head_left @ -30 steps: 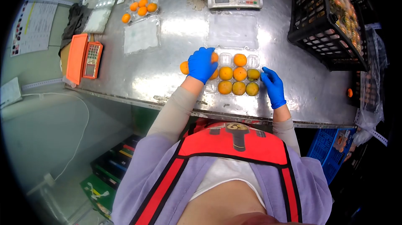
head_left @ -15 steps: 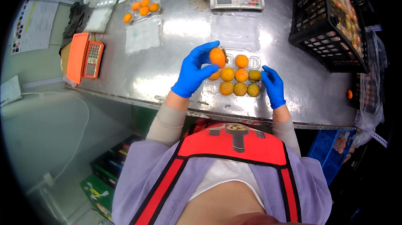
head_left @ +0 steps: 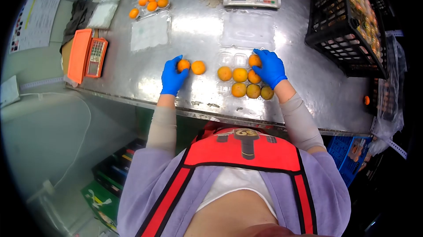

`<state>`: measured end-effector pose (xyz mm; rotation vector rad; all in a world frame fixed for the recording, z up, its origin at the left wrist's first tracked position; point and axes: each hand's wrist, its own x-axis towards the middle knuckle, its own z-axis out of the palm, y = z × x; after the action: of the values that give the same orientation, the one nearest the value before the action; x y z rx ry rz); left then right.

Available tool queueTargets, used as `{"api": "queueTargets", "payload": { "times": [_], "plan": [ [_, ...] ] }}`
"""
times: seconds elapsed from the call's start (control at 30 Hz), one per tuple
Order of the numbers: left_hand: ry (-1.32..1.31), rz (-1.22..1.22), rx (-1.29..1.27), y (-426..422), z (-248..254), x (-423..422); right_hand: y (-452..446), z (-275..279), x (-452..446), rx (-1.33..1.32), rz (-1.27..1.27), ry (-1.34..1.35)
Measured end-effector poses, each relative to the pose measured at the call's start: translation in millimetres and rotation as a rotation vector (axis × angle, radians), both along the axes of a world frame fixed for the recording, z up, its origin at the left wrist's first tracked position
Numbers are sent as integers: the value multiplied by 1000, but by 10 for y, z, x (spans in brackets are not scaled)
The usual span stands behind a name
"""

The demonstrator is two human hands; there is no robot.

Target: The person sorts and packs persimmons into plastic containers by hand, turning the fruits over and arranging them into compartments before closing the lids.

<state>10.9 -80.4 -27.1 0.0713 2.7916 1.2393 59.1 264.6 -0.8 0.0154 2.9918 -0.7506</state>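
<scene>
Counter (head_left: 326, 96), near side: left hand (head_left: 172, 78) pinches orange fruit (head_left: 183, 65); right hand (head_left: 271, 70) pinches another fruit (head_left: 254, 60) at clear tray's (head_left: 225, 59) far edge.

Blue gloves (head_left: 173, 77), orange fruit (head_left: 198, 67), and a crate (head_left: 333, 36) that looks black.

Left hand (head_left: 183, 63) grips a loose fruit (head_left: 183, 65) — right hand (head_left: 255, 59) clasps a tray fruit (head_left: 254, 60).
</scene>
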Motion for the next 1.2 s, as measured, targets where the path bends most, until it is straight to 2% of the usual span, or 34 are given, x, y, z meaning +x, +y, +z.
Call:
{"api": "queueTargets", "payload": {
  "times": [0.1,0.17,0.2,0.27,0.3,0.33,0.37,0.4,0.43,0.5,0.53,0.67,0.77,0.83,0.93,1.03,1.2],
  "plan": [
    [-32,-24,22,0,-39,-25,53,-6,-53,3,72,-78],
    [-50,-44,31,-21,-77,-19,131,-91,-34,-194,90,-22],
    [3,-44,36,-8,-46,4,131,-62,-16,-194,89,-21],
    [53,-48,43,36,20,36,147,49,66,-851,-36,-119],
    [205,-84,-50,88,117,53,131,192,109,-851,-38,-120],
    [357,-118,-142,155,223,75,92,398,150,-1038,-4,-113],
    [355,-118,-141,262,336,108,56,543,194,-1226,31,-104],
    [282,-141,51,410,468,151,34,599,239,-1350,50,-85],
    [207,-163,242,563,607,195,-8,651,275,-1349,50,-85],
    [163,-305,458,856,916,302,-117,740,331,-1604,110,-7],
    [154,-370,504,967,1052,355,-161,762,349,-1640,129,16],
    [117,-533,662,1279,1425,495,-255,938,403,-1671,155,50],
    [43,-544,764,1340,1399,521,-277,995,449,-1539,191,127],
    [12,-543,822,1372,1377,525,-283,978,487,-1308,210,221],
    [-35,-537,943,1391,1320,534,-310,1024,510,-1191,248,279],
    [-14,-535,1027,1394,1325,546,-385,1056,502,-1201,210,348],
    [-142,-493,1229,1362,1293,555,-434,1088,459,-1141,192,334]
  ]
}}
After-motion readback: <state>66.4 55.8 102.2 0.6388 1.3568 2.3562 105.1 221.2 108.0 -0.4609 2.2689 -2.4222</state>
